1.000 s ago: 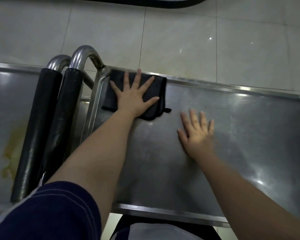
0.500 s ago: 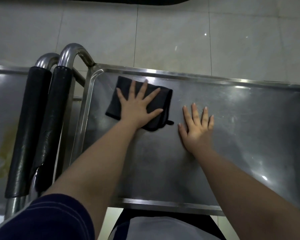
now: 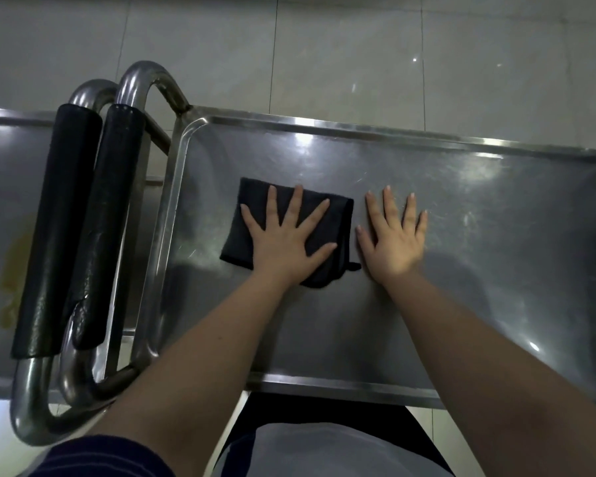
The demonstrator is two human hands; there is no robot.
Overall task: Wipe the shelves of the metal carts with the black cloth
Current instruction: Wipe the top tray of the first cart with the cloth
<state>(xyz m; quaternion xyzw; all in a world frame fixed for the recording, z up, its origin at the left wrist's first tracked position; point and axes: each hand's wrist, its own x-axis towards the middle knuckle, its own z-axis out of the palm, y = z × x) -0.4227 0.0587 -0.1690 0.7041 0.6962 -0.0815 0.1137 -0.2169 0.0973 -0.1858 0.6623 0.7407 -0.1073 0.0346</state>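
- Cloth: plain black.
- Cart shelf: silver-grey steel, fine pale scratches and white glints.
- Handle grips: glossy black, on shiny silver tubes.
- Neighbouring shelf: grey, with a yellow-brown stain.
- Floor: pale grey tiles, thin dark joints.
- Sleeve: navy, faint thin stripes.

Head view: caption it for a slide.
Left hand presses black cloth on metal cart shelf; right hand rests flat beside it.

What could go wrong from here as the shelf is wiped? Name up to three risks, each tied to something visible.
1. The left hand presses the black cloth with flat, spread fingers, not gripping it; the folded cloth may bunch or slip.
2. The bare right hand rests flat on the shelf and may smear wiped metal.
3. The yellowish stain on the neighbouring shelf could be missed.
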